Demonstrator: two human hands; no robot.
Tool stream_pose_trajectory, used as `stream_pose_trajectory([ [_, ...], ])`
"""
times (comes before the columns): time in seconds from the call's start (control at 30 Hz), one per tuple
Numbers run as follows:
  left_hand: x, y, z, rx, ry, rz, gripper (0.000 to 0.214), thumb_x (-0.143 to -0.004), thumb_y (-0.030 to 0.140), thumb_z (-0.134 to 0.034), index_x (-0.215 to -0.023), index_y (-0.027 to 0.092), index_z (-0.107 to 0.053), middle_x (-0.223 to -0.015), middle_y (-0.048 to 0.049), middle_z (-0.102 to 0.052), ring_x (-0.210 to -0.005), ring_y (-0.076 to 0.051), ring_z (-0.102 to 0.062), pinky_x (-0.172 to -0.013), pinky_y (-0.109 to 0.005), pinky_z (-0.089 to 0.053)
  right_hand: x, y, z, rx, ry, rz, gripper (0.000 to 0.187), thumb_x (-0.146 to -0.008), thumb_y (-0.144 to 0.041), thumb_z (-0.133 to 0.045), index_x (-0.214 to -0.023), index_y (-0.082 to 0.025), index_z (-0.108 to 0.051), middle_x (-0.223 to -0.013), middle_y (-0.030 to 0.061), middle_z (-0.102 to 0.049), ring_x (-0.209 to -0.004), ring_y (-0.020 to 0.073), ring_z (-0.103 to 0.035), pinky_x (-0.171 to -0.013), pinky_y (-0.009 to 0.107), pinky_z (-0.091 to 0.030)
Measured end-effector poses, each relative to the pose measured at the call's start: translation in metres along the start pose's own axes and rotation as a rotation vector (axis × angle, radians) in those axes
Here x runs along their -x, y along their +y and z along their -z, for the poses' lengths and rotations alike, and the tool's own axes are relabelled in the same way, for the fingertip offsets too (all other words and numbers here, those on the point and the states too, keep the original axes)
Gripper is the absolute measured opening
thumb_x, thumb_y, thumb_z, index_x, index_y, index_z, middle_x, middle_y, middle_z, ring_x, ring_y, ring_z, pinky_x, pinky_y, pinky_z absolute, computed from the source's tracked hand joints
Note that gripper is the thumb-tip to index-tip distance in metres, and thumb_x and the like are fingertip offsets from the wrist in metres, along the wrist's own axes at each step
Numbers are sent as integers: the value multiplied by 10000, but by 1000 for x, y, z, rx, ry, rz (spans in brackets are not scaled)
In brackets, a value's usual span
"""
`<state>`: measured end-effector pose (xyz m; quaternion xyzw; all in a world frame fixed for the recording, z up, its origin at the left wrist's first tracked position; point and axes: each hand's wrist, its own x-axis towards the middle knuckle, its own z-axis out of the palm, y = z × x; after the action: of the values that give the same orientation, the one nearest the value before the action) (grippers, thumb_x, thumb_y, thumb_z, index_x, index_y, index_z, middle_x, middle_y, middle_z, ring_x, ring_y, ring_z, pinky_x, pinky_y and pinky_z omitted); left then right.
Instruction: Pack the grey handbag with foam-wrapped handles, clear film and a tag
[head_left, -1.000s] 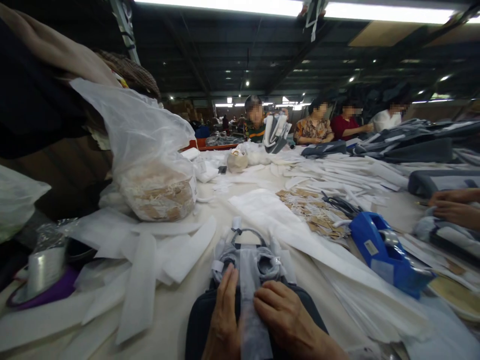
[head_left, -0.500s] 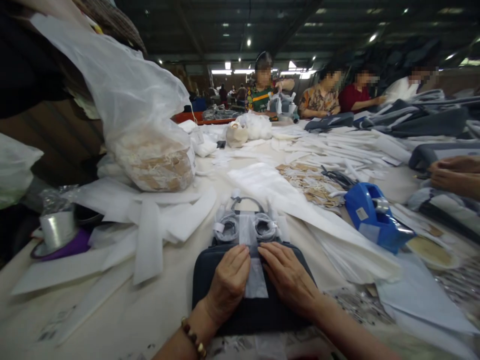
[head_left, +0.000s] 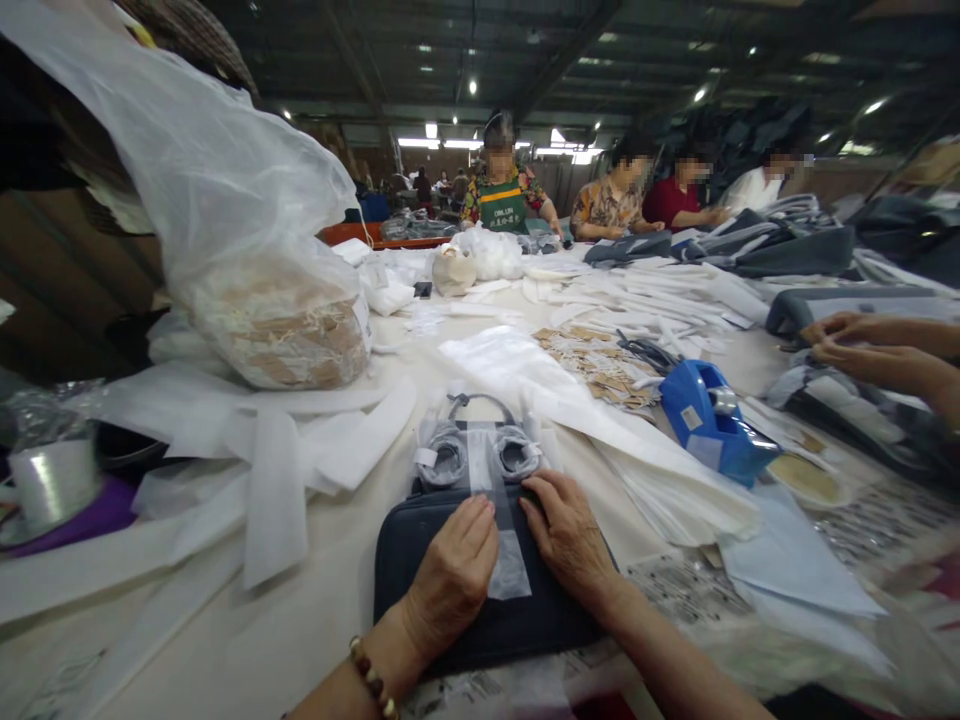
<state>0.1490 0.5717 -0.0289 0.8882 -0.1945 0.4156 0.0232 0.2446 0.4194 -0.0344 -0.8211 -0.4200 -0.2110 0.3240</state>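
Observation:
A dark navy bag (head_left: 416, 560) lies flat on the table before me. Its round handle (head_left: 480, 400) points away, and two coiled straps (head_left: 442, 455) in clear wrapping sit at its top edge. Down its middle runs a whitish translucent strip (head_left: 511, 565). My left hand (head_left: 457, 560) rests on the bag, its extended fingertips against the strip's left side; the thumb is hidden. On the other side, my right hand (head_left: 566, 535) lies with fingers slightly bent and apart, touching the bag near its top edge, right of the strip. Neither hand lifts anything.
White foam sheets (head_left: 330, 430) spread left and right of the bag. A large plastic sack (head_left: 292, 330) stands at left, near a metal tin (head_left: 56, 485). A blue tape dispenser (head_left: 705, 420) is at right, near a co-worker's hands (head_left: 877, 345). Other people sit across the table.
The view has swung slightly right. My right hand has drawn away from the strip and its fingers bend more; my left hand stays at the strip. The co-worker opposite has lowered their arms.

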Motion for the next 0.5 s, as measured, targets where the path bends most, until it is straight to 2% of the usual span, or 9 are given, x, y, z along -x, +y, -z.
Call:
stream_pose_trajectory([
  [0.07,1,1,1,-6,-5,-4,297,-860,-3,-350,-903,12,-644,-951,-183,-673,-992,-264,-624,-824,-389,-589,-7,3,1,10,51,-11,229,-916,-237,-448,-1123,-158,-506,-1062,117,-550,-996,237,-517,-860,395,-458],
  [0.13,2,1,1,-7,-15,0,300,-861,-1,-348,-914,18,-642,-964,-184,-671,-1015,-260,-615,-838,-393,-584,-18,5,2,64,34,-7,243,-900,-259,-494,-1116,-153,-527,-1084,122,-551,-1014,245,-503,-854,390,-444],
  [0.23,1,1,3,-3,-16,3,304,-865,4,-342,-925,21,-640,-958,-180,-675,-1009,-248,-620,-838,-378,-584,-34,6,3,144,-84,0,114,-865,-276,-578,-928,-187,-609,-1007,75,-590,-935,225,-516,-799,355,-419],
  [0.3,0,1,4,8,-5,4,312,-861,-8,-336,-917,26,-641,-945,-170,-680,-990,-238,-629,-840,-366,-583,-41,6,2,174,-111,-24,103,-850,-285,-608,-800,-195,-617,-931,51,-601,-869,209,-517,-757,334,-399],
  [0.5,1,-1,7,48,5,11,320,-845,-28,-328,-907,21,-638,-925,-170,-687,-963,-248,-642,-811,-365,-593,-41,9,1,224,-92,-115,146,-864,-276,-590,-752,-187,-615,-883,58,-593,-817,203,-497,-709,317,-367],
])
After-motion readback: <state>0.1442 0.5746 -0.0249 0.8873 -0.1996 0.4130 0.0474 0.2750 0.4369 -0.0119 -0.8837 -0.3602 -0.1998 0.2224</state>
